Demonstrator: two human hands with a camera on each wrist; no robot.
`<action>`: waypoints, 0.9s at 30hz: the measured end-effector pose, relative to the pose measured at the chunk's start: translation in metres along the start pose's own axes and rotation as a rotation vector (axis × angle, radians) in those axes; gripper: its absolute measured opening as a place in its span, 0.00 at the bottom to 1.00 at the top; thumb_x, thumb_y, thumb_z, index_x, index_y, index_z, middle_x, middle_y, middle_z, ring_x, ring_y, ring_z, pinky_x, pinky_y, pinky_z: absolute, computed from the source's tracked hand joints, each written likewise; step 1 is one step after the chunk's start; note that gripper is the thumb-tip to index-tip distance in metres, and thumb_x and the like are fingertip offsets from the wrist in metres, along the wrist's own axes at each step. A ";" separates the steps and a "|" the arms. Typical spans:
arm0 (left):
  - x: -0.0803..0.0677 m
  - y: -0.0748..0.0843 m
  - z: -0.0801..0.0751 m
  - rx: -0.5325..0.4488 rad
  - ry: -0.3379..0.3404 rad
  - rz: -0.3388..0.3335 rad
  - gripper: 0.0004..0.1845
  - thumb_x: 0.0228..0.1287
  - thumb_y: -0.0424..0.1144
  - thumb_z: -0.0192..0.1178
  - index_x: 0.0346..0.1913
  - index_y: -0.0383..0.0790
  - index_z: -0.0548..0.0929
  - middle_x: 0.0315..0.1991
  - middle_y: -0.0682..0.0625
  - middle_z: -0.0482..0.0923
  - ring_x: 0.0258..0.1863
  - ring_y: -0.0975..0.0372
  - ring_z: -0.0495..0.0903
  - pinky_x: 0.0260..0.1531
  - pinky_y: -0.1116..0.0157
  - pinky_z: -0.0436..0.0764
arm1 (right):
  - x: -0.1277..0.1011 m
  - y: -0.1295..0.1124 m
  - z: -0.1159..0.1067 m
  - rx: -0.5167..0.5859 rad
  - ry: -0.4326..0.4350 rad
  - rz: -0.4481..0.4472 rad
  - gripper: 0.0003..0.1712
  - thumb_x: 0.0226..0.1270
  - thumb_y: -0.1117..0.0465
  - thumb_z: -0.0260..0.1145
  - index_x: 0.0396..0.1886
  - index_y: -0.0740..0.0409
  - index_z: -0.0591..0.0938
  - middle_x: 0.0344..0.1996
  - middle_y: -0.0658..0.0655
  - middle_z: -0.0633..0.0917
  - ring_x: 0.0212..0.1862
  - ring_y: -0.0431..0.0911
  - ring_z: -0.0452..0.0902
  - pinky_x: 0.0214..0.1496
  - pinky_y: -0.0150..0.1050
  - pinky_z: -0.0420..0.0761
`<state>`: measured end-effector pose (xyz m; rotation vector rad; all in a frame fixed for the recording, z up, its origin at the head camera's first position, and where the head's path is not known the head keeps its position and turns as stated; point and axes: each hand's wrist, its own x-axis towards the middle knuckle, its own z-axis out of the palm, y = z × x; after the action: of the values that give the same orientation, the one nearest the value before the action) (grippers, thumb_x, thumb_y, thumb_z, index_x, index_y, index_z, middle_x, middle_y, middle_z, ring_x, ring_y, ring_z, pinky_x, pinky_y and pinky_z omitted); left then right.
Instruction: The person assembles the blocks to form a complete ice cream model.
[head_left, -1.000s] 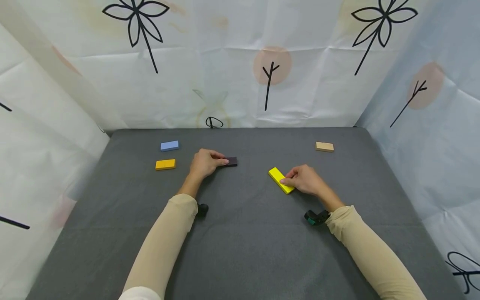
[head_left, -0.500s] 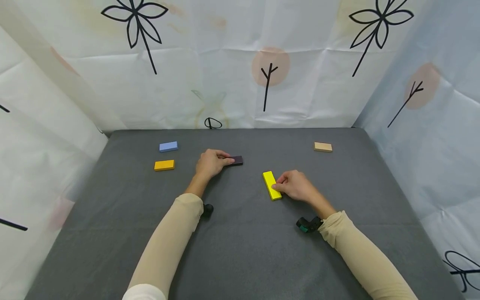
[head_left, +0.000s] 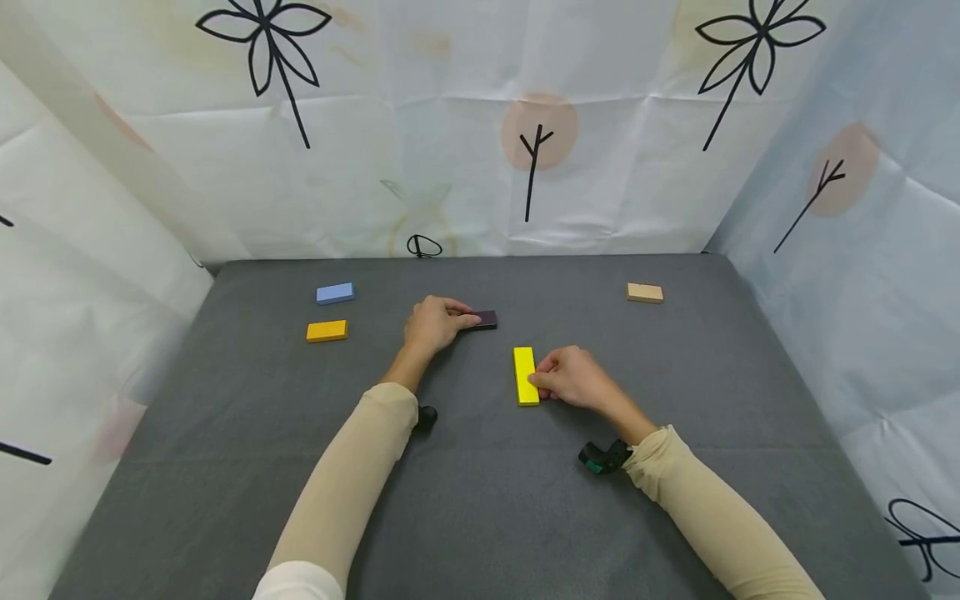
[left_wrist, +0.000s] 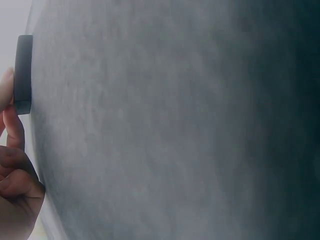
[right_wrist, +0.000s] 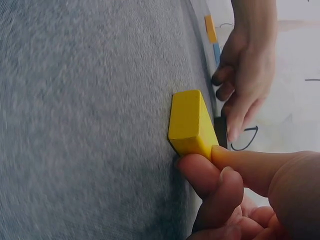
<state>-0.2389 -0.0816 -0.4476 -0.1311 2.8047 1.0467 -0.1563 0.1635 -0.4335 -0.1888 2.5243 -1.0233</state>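
Near the middle of the table, my left hand (head_left: 437,325) pinches a dark, almost black block (head_left: 486,320) by its left end. In the left wrist view the dark block (left_wrist: 23,75) shows at the left edge, thumb and a finger at its lower end. My right hand (head_left: 573,377) pinches a bright yellow block (head_left: 524,375) at its right long side. This yellow block points away from me, a little nearer than the dark one. In the right wrist view, thumb and fingertips press the side of the yellow block (right_wrist: 186,117), with the left hand (right_wrist: 247,75) behind it.
On the grey table (head_left: 465,500), a blue block (head_left: 335,293) and an orange-yellow block (head_left: 327,331) lie at the back left. A tan block (head_left: 644,292) lies at the back right. White printed cloth (head_left: 465,183) hangs behind and at both sides.
The left hand has slid the dark block to the right. The right hand has moved left with the yellow block, turning it from a slant to nearly straight away from me.
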 end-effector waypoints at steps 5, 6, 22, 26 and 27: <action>0.000 0.007 0.005 -0.005 0.005 0.002 0.16 0.61 0.58 0.72 0.48 0.57 0.92 0.45 0.53 0.90 0.43 0.55 0.85 0.35 0.58 0.79 | -0.001 -0.006 0.004 0.009 -0.013 -0.016 0.11 0.71 0.57 0.69 0.36 0.61 0.88 0.22 0.52 0.87 0.23 0.40 0.77 0.27 0.33 0.75; -0.001 0.008 0.005 -0.002 0.005 0.002 0.16 0.61 0.58 0.72 0.48 0.57 0.92 0.45 0.53 0.90 0.44 0.55 0.85 0.36 0.58 0.79 | -0.001 -0.006 0.005 0.010 -0.015 -0.018 0.11 0.71 0.57 0.69 0.36 0.61 0.88 0.22 0.52 0.87 0.23 0.40 0.77 0.27 0.33 0.75; 0.003 0.008 0.008 -0.074 -0.027 0.043 0.17 0.62 0.57 0.71 0.50 0.56 0.91 0.45 0.52 0.89 0.45 0.55 0.84 0.42 0.55 0.79 | 0.017 -0.006 -0.019 -0.021 -0.023 -0.027 0.21 0.73 0.46 0.67 0.44 0.61 0.87 0.31 0.56 0.89 0.28 0.44 0.81 0.30 0.34 0.77; 0.005 0.006 0.007 -0.122 -0.034 0.052 0.18 0.62 0.54 0.72 0.52 0.54 0.90 0.47 0.50 0.89 0.47 0.54 0.83 0.46 0.54 0.80 | 0.035 -0.006 -0.029 -0.002 0.009 -0.041 0.25 0.73 0.46 0.66 0.55 0.62 0.82 0.41 0.60 0.88 0.36 0.48 0.83 0.36 0.35 0.80; 0.006 0.005 0.007 -0.135 -0.037 0.054 0.18 0.63 0.53 0.72 0.53 0.53 0.90 0.47 0.49 0.89 0.48 0.53 0.83 0.47 0.54 0.80 | 0.040 -0.007 -0.032 0.005 0.014 -0.047 0.26 0.74 0.46 0.66 0.58 0.62 0.81 0.43 0.61 0.88 0.38 0.49 0.83 0.37 0.35 0.81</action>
<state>-0.2449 -0.0731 -0.4506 -0.0507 2.7179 1.2373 -0.2058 0.1681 -0.4211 -0.2409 2.5411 -1.0521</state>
